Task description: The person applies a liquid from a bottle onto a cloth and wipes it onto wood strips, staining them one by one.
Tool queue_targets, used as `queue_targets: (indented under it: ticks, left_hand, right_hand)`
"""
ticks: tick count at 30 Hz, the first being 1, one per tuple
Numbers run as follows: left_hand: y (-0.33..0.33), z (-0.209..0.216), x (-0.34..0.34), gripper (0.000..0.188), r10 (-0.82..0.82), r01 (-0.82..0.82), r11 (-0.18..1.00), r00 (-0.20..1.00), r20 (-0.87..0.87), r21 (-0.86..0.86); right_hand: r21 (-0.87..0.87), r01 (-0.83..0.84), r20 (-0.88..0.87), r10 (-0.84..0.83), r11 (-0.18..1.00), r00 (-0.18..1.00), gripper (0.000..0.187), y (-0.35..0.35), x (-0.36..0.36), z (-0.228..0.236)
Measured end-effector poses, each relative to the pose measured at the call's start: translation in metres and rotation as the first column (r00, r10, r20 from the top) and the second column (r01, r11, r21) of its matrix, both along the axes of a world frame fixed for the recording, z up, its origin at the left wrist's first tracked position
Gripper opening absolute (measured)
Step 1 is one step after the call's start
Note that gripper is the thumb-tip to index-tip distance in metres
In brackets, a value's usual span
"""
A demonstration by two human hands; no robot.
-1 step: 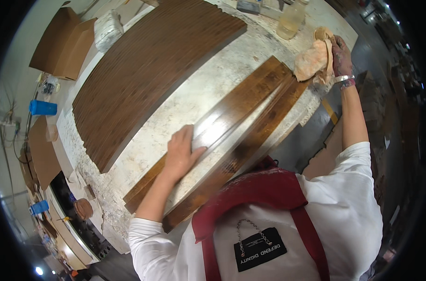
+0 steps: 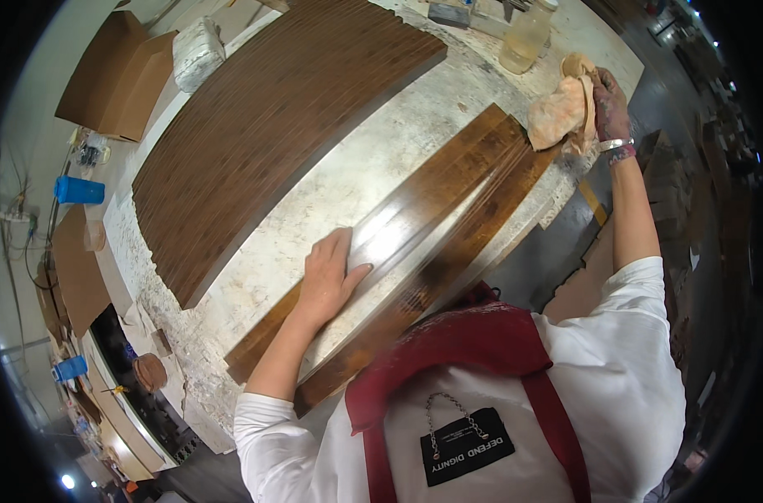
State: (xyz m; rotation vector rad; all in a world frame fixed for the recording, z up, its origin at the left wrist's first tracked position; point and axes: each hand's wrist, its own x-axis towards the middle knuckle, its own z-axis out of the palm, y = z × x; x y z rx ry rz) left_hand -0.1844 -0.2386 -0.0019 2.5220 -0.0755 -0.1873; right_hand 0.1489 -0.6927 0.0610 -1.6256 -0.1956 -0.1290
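My left hand (image 2: 327, 277) spans a long brown wooden board (image 2: 432, 180), its fingers at the far edge and its thumb on the near side. The board has a glossy top and lies slantwise on the pale, stained worktable (image 2: 352, 172). Beside it on the near side runs a second brown wooden strip (image 2: 448, 268); the two meet at their right ends. My right hand (image 2: 612, 105), stained dark and wearing a bracelet, is closed on a crumpled pale-orange cloth (image 2: 556, 116). The cloth hangs at the boards' right end; whether it touches them I cannot tell.
A large curved panel of brown slats (image 2: 281, 138) covers the table's far left. A glass jar of yellowish liquid (image 2: 524, 42) stands near the cloth. A white wrapped block (image 2: 199, 54), an open cardboard box (image 2: 117, 80) and a blue cup (image 2: 80, 190) are at the left.
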Motion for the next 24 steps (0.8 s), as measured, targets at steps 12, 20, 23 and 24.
queue_targets:
  ticks: [12, 20, 23, 24]
  left_hand:
    - [0.085, 0.007, 0.007, 0.078, 0.303, -0.421, 0.789, 0.9, 0.313, 0.447]
    - [0.114, -0.027, -0.003, 0.063, 0.285, -0.418, 0.733, 0.905, 0.316, 0.536]
    - [0.116, -0.032, 0.0, 0.053, 0.282, -0.475, 0.733, 0.864, 0.418, 0.487]
    - [0.118, -0.034, 0.0, 0.052, 0.274, -0.488, 0.729, 0.851, 0.448, 0.479]
  right_hand:
    - [0.251, -0.195, 0.052, 0.188, 0.948, 0.981, 0.036, 0.108, -0.009, 0.025]
    - [-0.354, -0.292, 0.065, 0.335, 0.889, 0.94, 0.033, 0.233, 0.008, -0.013]
    - [-0.342, -0.338, -0.056, 0.341, 0.876, 0.939, 0.027, 0.246, 0.029, -0.046]
    - [-0.425, -0.34, -0.13, 0.315, 0.839, 0.94, 0.026, 0.247, 0.033, -0.048]
